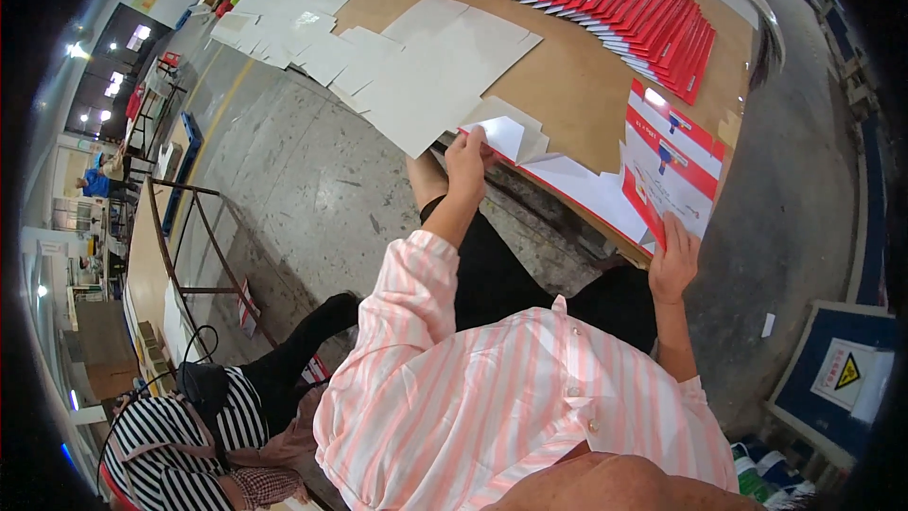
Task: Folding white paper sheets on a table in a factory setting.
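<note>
A red-and-white printed carton [673,156] lies partly folded along the table's near edge, its white inner side up in the middle. My left hand [465,166] is closed on its left end, where white flaps stand up. At its right end a printed panel is raised, and my right hand [675,255] grips the lower edge of that panel, fingers closed. Just beyond my left hand lie overlapping flat cardboard blanks [454,61], pale side up.
A fanned row of red-and-white folded cartons [619,14] covers the far side of the brown table [577,90]. A person in a striped top [161,445] sits at lower left beside a metal-framed table [147,274]. A blue board [837,378] with a warning sign stands at right.
</note>
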Demonstrator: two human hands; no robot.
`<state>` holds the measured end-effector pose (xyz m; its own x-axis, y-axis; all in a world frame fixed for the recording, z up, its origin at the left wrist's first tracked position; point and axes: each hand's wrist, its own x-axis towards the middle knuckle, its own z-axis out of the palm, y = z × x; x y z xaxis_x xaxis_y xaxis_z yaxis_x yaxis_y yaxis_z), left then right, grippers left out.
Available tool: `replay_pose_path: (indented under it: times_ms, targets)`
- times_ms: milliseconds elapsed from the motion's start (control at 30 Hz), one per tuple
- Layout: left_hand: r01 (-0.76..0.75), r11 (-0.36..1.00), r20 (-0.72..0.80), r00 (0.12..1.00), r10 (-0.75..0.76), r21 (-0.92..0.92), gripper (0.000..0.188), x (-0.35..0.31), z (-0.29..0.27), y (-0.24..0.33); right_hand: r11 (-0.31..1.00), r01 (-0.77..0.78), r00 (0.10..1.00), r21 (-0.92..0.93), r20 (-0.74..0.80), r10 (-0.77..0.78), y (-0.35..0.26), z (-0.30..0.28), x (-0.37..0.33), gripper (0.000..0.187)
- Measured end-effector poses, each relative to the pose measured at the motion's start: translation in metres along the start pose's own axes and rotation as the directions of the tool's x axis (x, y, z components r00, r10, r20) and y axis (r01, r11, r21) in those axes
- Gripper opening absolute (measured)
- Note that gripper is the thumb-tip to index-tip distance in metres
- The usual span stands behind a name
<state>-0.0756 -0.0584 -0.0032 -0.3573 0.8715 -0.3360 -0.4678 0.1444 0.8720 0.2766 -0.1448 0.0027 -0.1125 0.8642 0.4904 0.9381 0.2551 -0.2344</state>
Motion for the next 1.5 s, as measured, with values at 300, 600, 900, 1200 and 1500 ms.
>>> replay_pose_path:
  times_ms: [300, 600, 900, 1200, 1500]
  targets:
    - [-0.952, -0.105, 0.938, 0.258, 0.230, 0.287, 0.031, -0.045, 0.042, 0.020, 0.991, 0.117, 0.963, -0.057, 0.252, -0.100, -0.013, -0.019, 0.015, 0.052]
    - [-0.864, -0.331, 0.920, 0.391, 0.033, 0.379, 0.042, -0.036, 0.049, -0.027, 0.988, 0.119, 0.976, -0.102, 0.196, -0.097, -0.011, -0.005, 0.002, 0.054]
    - [-0.812, -0.375, 0.871, 0.491, -0.024, 0.447, 0.040, -0.027, 0.093, -0.027, 0.940, 0.020, 1.000, 0.341, 0.000, -0.021, -0.032, -0.007, -0.006, 0.028]
    - [-0.897, 0.285, 0.941, 0.327, -0.084, 0.337, 0.035, -0.064, 0.090, -0.029, -0.176, -0.612, 0.617, 0.771, 0.604, 0.504, -0.043, -0.019, -0.051, 0.026]
    - [-0.706, -0.058, 0.618, 0.574, 0.537, 0.706, 0.018, 0.053, 0.034, -0.005, 0.450, -0.791, 0.611, 0.414, 0.586, 0.533, 0.169, -0.109, 0.049, 0.044]
